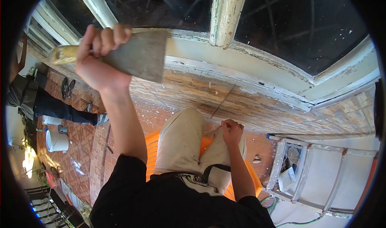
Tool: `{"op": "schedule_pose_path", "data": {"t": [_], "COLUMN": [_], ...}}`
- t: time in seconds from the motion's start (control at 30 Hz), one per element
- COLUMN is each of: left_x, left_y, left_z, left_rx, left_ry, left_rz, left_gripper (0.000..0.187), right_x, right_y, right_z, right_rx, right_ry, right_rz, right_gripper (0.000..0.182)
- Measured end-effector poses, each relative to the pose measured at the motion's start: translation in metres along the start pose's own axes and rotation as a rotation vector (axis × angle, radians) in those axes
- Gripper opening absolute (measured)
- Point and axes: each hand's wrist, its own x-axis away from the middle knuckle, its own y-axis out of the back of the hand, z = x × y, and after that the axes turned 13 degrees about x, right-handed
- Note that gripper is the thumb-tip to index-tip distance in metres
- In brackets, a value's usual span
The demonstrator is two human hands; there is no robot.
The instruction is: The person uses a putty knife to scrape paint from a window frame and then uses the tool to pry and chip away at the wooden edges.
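My left hand (pixel 102 53) is raised on the left, closed around a wide putty knife (pixel 140 55). The knife's yellowish handle sticks out to the left of my fist, and its broad grey blade points right, overlapping the lower rail of the window frame (pixel 193 35) in this view. The frame's white paint is worn and flaking along the bars and sill. My right hand (pixel 232 132) rests on my knee with its fingers loosely curled in and nothing visible in them. Beige trousers (pixel 181 131) cover my legs, and I sit on an orange plastic chair (pixel 152 151).
A stone-patterned tiled wall (pixel 193 87) runs below the window, with pale flakes on the floor. To the right stands a paint-spotted ladder (pixel 307 167). At left, another person (pixel 60 105) in dark trousers stands near a white bucket (pixel 56 141) and sandals (pixel 67 88).
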Motion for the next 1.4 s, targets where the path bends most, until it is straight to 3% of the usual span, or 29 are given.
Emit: {"op": "schedule_pose_path", "data": {"t": [0.23, 0.83, 0.9, 0.93, 1.1, 1.2, 1.27, 1.4], "left_x": [-0.013, -0.006, -0.006, -0.008, -0.013, -0.014, -0.021, -0.019], "left_y": [-0.005, -0.001, -0.010, -0.004, -0.012, -0.025, -0.020, -0.028], "left_z": [0.011, 0.012, 0.017, 0.018, 0.023, 0.033, 0.038, 0.057], "left_rx": [-0.192, -0.096, -0.025, 0.003, -0.027, -0.146, -0.038, 0.083], "left_ry": [-0.056, 0.021, 0.121, 0.178, 0.196, 0.155, 0.298, 0.353], "left_rz": [-0.055, 0.005, -0.111, -0.028, 0.001, -0.119, 0.036, 0.013], "left_gripper": [0.043, 0.044, 0.044, 0.045, 0.046, 0.044, 0.044, 0.044], "right_x": [0.000, 0.000, 0.000, 0.001, 0.000, 0.000, -0.001, -0.001], "right_y": [-0.006, -0.007, -0.009, -0.009, -0.007, -0.006, -0.006, -0.008], "right_z": [-0.005, -0.004, -0.004, -0.003, -0.003, -0.001, 0.002, 0.000], "right_rx": [-0.026, -0.001, 0.022, 0.020, 0.040, 0.039, 0.041, 0.044], "right_ry": [-0.026, 0.002, 0.007, 0.014, -0.002, 0.007, 0.011, -0.004], "right_rz": [-0.009, 0.001, -0.009, -0.002, 0.008, 0.015, 0.016, 0.018], "right_gripper": [0.021, 0.024, 0.024, 0.024, 0.025, 0.026, 0.026, 0.025]}}
